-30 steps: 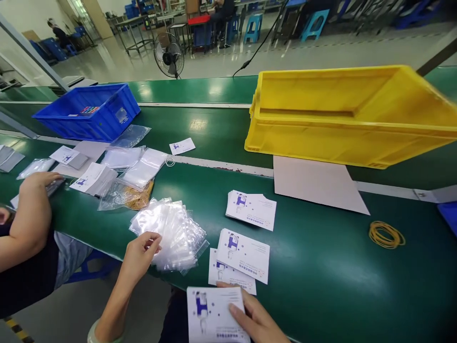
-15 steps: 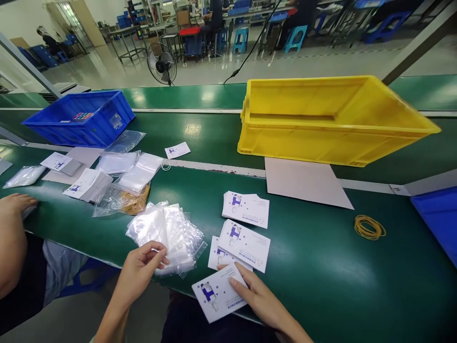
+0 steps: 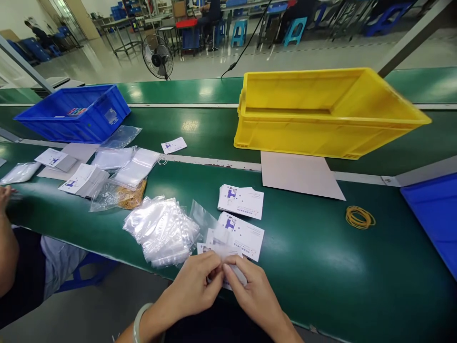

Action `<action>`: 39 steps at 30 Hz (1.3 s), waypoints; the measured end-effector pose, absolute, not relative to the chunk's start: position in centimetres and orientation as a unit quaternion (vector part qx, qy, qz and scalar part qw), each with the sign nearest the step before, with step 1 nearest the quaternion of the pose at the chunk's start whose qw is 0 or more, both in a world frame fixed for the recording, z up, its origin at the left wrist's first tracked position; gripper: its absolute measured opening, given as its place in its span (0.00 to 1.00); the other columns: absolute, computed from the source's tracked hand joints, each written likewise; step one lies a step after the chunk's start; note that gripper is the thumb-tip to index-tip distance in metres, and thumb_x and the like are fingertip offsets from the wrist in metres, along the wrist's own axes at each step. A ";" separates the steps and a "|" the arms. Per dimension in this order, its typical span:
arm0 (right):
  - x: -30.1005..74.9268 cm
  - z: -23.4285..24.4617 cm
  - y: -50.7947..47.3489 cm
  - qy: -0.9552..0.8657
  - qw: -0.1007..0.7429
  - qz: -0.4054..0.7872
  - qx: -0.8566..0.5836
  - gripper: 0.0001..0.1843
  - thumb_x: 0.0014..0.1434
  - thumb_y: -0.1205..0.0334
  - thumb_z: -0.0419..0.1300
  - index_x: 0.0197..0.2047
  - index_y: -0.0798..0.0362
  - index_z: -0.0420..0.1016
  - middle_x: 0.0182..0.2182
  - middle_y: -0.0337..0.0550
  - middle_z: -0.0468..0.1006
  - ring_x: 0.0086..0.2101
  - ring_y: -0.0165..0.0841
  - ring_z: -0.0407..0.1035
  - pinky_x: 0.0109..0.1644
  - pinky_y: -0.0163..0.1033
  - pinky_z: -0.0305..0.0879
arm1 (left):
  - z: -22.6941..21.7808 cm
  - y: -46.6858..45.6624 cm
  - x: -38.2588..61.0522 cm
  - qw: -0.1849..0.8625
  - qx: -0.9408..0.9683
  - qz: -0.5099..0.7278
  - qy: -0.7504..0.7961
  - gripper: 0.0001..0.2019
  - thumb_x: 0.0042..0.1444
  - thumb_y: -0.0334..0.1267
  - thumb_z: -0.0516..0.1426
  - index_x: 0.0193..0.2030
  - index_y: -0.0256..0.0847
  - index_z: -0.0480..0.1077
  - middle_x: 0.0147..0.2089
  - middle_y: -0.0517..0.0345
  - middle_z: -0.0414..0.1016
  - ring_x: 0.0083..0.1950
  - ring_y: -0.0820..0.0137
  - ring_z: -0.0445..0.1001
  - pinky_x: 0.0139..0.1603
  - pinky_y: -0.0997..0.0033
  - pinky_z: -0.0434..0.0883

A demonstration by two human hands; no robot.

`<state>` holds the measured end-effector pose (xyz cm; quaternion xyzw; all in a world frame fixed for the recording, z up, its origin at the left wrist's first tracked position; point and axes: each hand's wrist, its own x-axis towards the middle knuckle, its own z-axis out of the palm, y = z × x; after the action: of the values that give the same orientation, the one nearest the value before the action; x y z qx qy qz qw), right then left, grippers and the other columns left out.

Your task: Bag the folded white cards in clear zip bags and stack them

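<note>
Left hand [image 3: 198,283] has shifted right, off the bag pile [image 3: 160,228], to meet right hand [image 3: 254,283]. Both grips pinched, apparently on one clear bag [image 3: 203,216]. Its long axis slants away and leftward from the grip, over the left edge of a card stack [image 3: 250,236] just beyond. Pile lies left, nearer left hand.

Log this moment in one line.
left hand: at clear bag | right hand: at same bag | nearby: bag pile, card stack
</note>
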<state>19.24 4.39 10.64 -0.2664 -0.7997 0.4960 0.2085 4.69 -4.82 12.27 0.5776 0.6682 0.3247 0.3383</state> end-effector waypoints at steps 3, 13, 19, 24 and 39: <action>19.0 10.3 4.0 -0.803 0.205 0.486 -0.277 0.14 0.66 0.64 0.49 0.31 0.51 0.71 0.24 0.38 0.77 0.25 0.31 0.73 0.31 0.32 0.68 | 11.8 -4.9 5.0 0.318 0.572 0.321 0.684 0.12 0.62 0.31 0.50 0.26 0.42 0.55 0.25 0.62 0.62 0.27 0.72 0.62 0.28 0.72 0.58; 18.6 9.4 3.6 -0.840 0.197 0.426 -0.272 0.15 0.66 0.65 0.48 0.27 0.49 0.67 0.22 0.37 0.75 0.22 0.30 0.70 0.26 0.33 0.63 | 10.9 -5.1 5.2 0.177 0.608 0.295 0.715 0.11 0.62 0.28 0.49 0.29 0.41 0.64 0.27 0.59 0.69 0.26 0.72 0.68 0.27 0.73 0.63; 18.9 9.1 3.1 -0.841 0.203 0.408 -0.290 0.17 0.65 0.66 0.47 0.24 0.49 0.65 0.20 0.37 0.73 0.21 0.31 0.69 0.24 0.33 0.61 | 11.4 -4.9 5.1 0.018 0.579 0.309 0.754 0.12 0.59 0.25 0.49 0.26 0.43 0.59 0.24 0.60 0.64 0.26 0.70 0.66 0.27 0.71 0.60; 19.9 10.1 3.9 -0.846 0.203 0.399 -0.291 0.12 0.64 0.63 0.51 0.29 0.50 0.67 0.22 0.37 0.75 0.23 0.31 0.71 0.28 0.32 0.63 | 12.8 -5.4 5.2 0.070 0.631 0.273 0.723 0.10 0.52 0.24 0.51 0.26 0.43 0.57 0.25 0.60 0.65 0.26 0.70 0.66 0.26 0.70 0.58; 23.3 10.9 6.1 -0.795 0.199 0.442 -0.365 0.12 0.64 0.56 0.55 0.33 0.48 0.77 0.27 0.40 0.81 0.26 0.34 0.75 0.26 0.32 0.68 | 13.7 -5.2 3.9 0.099 0.539 0.296 0.782 0.10 0.51 0.27 0.50 0.22 0.42 0.55 0.20 0.64 0.62 0.21 0.75 0.61 0.23 0.74 0.55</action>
<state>23.26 6.14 10.90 -0.3646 -0.7948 0.4422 0.1995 3.89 -5.24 13.72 0.5393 0.7821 0.2960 0.0992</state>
